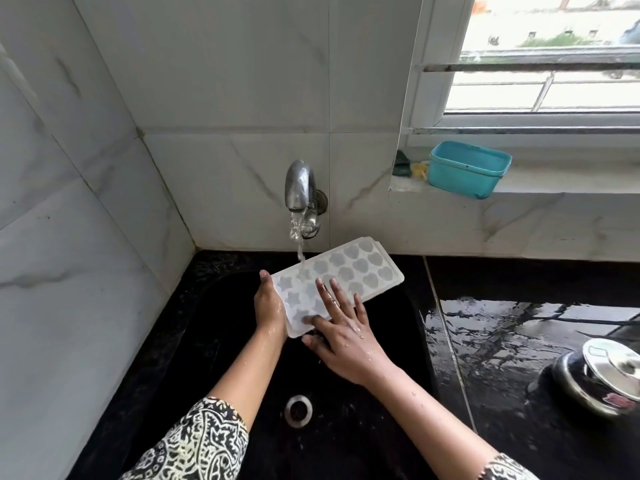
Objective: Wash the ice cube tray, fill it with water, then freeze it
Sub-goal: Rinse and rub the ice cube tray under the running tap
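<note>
Translucent white plastic ice cube tray [349,268] was held tilted over the black stone sink [225,341], its left part under the water stream [297,237] running from the chrome wall tap [299,185]. Her left hand [270,306] gripped the tray's left end, fingers hidden beneath it. Her right hand [343,330] lay on top, its straight fingers spread flat across the moulded cells. Both forearms were wet. A teal plastic tub [467,169] sat on the window sill, and a lidded steel pot [602,375] stood on the wet black counter [519,323] to the right.
</note>
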The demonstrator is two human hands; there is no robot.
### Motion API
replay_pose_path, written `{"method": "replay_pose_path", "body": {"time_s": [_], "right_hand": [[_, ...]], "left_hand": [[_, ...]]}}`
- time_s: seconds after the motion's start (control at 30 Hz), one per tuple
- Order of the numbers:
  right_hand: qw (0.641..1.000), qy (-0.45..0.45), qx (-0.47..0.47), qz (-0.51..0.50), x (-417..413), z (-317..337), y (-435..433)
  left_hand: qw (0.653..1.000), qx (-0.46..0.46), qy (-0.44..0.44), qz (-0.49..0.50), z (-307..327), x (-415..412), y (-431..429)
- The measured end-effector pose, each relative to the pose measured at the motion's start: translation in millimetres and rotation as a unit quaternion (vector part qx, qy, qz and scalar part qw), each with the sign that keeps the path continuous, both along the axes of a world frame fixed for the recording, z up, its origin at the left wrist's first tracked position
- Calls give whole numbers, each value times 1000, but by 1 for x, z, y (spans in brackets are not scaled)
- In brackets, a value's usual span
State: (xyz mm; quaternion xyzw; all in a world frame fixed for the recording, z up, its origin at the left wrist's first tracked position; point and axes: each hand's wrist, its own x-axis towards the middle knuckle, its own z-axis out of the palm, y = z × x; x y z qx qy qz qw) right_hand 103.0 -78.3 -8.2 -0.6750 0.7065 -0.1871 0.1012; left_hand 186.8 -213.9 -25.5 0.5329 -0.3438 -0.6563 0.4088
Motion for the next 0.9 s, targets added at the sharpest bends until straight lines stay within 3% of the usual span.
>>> {"method": "replay_pose_path", "body": {"time_s": [0.2, 0.37, 0.43, 0.53, 0.63, 0.73, 0.9], "right_hand": [[999, 16, 27, -12, 8, 3, -17], [991, 107, -79, -19, 3, -6, -25], [993, 85, -79, -13, 11, -8, -25], [999, -29, 8, -11, 3, -3, -22], [999, 36, -10, 6, -12, -2, -22], [991, 101, -89, -6, -4, -8, -25], [999, -35, -21, -29, 12, -5, -24]], "left_hand": [[999, -30, -19, 18, 2, -6, -4], [1000, -14, 9, 13, 12, -10, 3], [1000, -17, 11, 9, 10, -11, 3], [999, -11, 28, 16, 10, -9, -2], [999, 2, 25, 23, 4, -9, -1], [999, 18, 49, 14, 7, -11, -1], [998, -2, 58, 31, 12, -9, -6]]}}
